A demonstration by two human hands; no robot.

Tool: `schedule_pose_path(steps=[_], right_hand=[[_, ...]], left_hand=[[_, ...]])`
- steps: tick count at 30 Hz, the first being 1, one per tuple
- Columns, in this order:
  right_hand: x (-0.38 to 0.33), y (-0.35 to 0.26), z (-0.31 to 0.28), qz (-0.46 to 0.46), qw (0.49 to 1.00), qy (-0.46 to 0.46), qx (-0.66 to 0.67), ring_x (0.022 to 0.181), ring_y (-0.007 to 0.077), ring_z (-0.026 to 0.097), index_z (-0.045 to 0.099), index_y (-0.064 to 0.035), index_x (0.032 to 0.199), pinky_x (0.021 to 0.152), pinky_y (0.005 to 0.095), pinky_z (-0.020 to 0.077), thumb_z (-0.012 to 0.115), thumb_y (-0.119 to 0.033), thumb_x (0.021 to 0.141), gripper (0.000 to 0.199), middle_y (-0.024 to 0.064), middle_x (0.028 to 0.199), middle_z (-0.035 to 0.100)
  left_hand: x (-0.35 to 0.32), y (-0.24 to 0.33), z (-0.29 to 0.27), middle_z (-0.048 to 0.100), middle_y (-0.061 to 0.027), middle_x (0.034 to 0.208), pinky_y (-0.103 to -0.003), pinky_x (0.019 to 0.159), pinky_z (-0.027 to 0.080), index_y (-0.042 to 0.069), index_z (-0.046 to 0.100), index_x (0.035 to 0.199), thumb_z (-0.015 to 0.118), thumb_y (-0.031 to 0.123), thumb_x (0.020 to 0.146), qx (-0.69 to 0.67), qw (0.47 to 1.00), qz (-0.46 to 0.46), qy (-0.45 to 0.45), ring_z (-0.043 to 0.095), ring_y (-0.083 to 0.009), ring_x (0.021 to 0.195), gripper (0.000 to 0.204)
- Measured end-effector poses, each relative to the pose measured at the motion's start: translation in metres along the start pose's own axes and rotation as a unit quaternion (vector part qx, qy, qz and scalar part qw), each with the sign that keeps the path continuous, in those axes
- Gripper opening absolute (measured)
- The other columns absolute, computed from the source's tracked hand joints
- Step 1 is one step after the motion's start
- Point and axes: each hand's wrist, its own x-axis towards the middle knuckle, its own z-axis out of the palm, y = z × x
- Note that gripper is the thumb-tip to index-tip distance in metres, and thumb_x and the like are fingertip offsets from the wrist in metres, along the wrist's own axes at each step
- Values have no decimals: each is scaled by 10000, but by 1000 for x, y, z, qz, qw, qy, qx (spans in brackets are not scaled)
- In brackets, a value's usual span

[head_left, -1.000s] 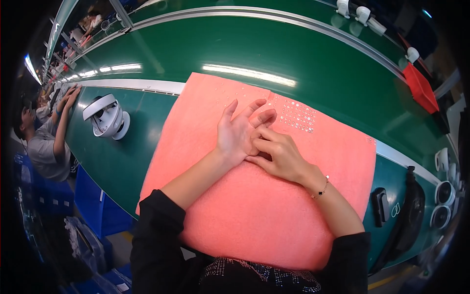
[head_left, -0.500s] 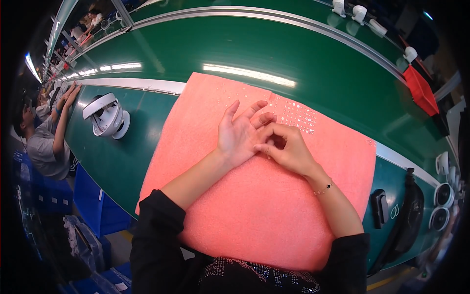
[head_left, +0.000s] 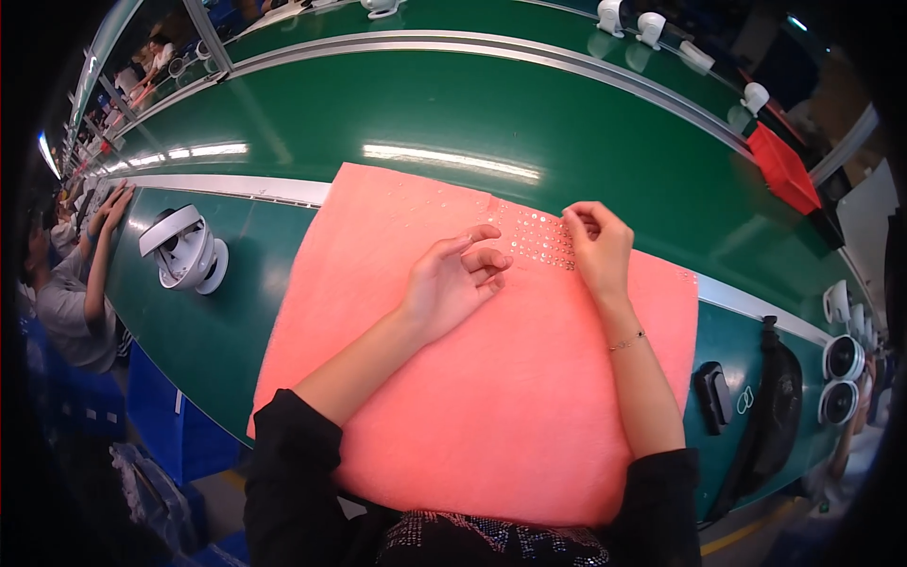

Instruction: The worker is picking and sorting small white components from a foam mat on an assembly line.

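A pink foam mat (head_left: 491, 406) lies on the green bench in front of me. Rows of small shiny studs (head_left: 539, 241) sit on its far part. My left hand (head_left: 449, 283) rests palm up on the mat just left of the studs, fingers loosely curled, and whether it holds a stud is too small to tell. At the right edge of the stud rows, my right hand (head_left: 595, 246) has its fingertips pinched together; whether a stud is between them I cannot tell. A thin bracelet circles my right wrist.
A white round device (head_left: 186, 253) stands on the green bench left of the mat. Behind the mat runs a green conveyor belt (head_left: 491, 113) carrying white parts. A red bin (head_left: 784, 170) sits far right. Black items and round white parts lie at right. Another person leans on the bench at left.
My hands were together over the middle of the mat; now they have parted. The right hand has moved up and right to the stud rows, and the left has turned palm up.
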Motion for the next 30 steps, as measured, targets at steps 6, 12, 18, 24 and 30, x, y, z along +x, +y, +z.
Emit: schedule_pose_path(steps=[6,12,18,24,30], right_hand=[[-9,-8,8,-115,984,-58,-121,586,145,551,639,6,803,533,262,441,648,-23,781,38,71,703,586],[-2,-11,0,-62,993,-41,-89,574,150,522,633,-6,783,532,265,439,673,-24,756,51,67,729,576],[-2,-4,1,-141,976,-4,-167,611,159,525,611,4,761,570,280,442,677,-45,766,82,69,764,584],[-2,2,0,-121,981,-24,-148,604,169,517,604,18,754,575,283,445,660,-76,799,117,81,804,596],[-5,-15,2,-27,994,-57,-90,724,247,559,594,-25,811,648,362,435,642,-120,786,109,77,802,576]], left_hand=[[1,0,-10,611,-104,926,-321,868,419,52,478,1167,481,276,887,-1,999,-2,-33,540,-197,987,358],[2,0,-12,609,-102,912,-321,867,419,42,476,1165,487,273,882,-1,999,-2,-37,544,-196,974,366],[3,-1,-12,609,-105,907,-318,861,424,42,479,1157,494,274,880,-1,999,-1,-47,545,-195,962,362],[2,-1,-5,583,-97,843,-336,858,428,55,478,1132,501,239,873,-5,1000,-3,-19,538,-212,942,318],[1,0,-9,586,-97,838,-333,861,429,52,478,1133,500,236,875,-1,1000,0,-25,543,-214,948,318]])
